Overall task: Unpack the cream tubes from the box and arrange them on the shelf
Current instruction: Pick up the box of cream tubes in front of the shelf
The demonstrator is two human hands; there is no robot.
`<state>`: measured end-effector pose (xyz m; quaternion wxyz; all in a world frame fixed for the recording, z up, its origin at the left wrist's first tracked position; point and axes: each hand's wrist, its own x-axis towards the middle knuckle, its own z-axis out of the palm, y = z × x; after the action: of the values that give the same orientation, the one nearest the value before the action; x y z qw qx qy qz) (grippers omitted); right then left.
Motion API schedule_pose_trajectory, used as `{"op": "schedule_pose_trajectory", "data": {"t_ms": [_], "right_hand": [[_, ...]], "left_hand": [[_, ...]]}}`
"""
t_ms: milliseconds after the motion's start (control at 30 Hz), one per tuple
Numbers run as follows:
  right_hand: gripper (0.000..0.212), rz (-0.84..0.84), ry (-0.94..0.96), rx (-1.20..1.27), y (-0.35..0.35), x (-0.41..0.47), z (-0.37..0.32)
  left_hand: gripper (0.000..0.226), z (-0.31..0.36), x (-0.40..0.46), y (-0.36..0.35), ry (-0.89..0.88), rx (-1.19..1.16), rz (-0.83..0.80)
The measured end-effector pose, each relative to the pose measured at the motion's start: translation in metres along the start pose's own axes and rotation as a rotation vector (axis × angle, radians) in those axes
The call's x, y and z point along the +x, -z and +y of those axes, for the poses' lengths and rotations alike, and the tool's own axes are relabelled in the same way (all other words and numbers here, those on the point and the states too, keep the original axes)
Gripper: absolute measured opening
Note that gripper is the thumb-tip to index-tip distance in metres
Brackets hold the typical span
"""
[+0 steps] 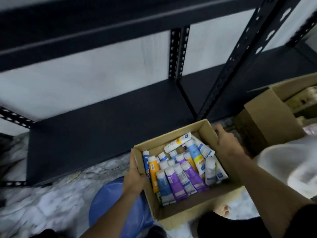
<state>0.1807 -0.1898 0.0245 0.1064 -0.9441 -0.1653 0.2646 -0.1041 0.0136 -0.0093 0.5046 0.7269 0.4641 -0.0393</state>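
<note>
An open cardboard box (175,209) sits low in front of me, filled with several cream tubes (181,170) in purple, blue, orange and white. My left hand (135,174) grips the box's left wall, thumb inside the rim. My right hand (226,141) holds the far right corner, fingers curled over the edge. The black metal shelf (103,127) lies just beyond the box, its lowest board bare.
A second open cardboard box (267,117) stands at the right beside the shelf upright (240,64). A blue plastic stool (109,201) is under my left forearm. A white bag (291,169) lies at the right on the marble floor (42,206).
</note>
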Motion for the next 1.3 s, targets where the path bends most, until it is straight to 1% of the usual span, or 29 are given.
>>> {"op": "schedule_pose_trajectory", "data": {"t_ms": [67,167,300,367,433,567,700,800,933,1100,1233,1300], "right_hand": [[0.056,0.013,0.010,0.006,0.007,-0.022,-0.022],[0.054,0.028,0.051,0.020,0.016,-0.052,-0.051],[0.051,0.020,0.123,0.042,0.032,-0.086,-0.091],[0.050,0.050,0.143,0.027,0.039,-0.102,-0.110],[0.051,0.066,0.154,0.001,0.044,-0.117,-0.128],[0.042,0.110,0.188,-0.003,0.053,-0.144,-0.163],[0.038,0.147,0.212,0.004,0.046,-0.168,-0.195],[0.036,0.167,0.237,0.021,0.031,-0.183,-0.218],[0.030,0.151,0.280,0.047,0.006,-0.199,-0.240],[0.032,0.114,0.293,0.037,-0.025,-0.211,-0.259],[0.033,0.075,0.282,0.035,-0.045,-0.217,-0.265],[0.033,0.053,0.281,0.045,-0.054,-0.218,-0.267]], "left_hand": [[0.107,0.004,-0.016,0.026,-0.036,-0.018,0.010],[0.105,0.009,-0.040,0.064,-0.118,-0.120,0.021],[0.105,0.004,-0.064,0.114,-0.133,-0.116,0.051],[0.106,0.000,-0.074,0.138,-0.141,-0.093,0.058],[0.102,-0.002,-0.085,0.162,-0.147,-0.095,0.069],[0.095,-0.005,-0.111,0.204,-0.215,-0.094,0.105],[0.089,-0.013,-0.133,0.246,-0.249,-0.042,0.142],[0.096,-0.027,-0.139,0.272,-0.210,-0.013,0.155],[0.103,-0.055,-0.140,0.297,-0.146,0.009,0.183],[0.106,-0.088,-0.141,0.315,-0.135,0.047,0.207],[0.102,-0.110,-0.140,0.323,-0.107,0.031,0.187],[0.106,-0.120,-0.139,0.326,-0.100,0.029,0.180]]}}
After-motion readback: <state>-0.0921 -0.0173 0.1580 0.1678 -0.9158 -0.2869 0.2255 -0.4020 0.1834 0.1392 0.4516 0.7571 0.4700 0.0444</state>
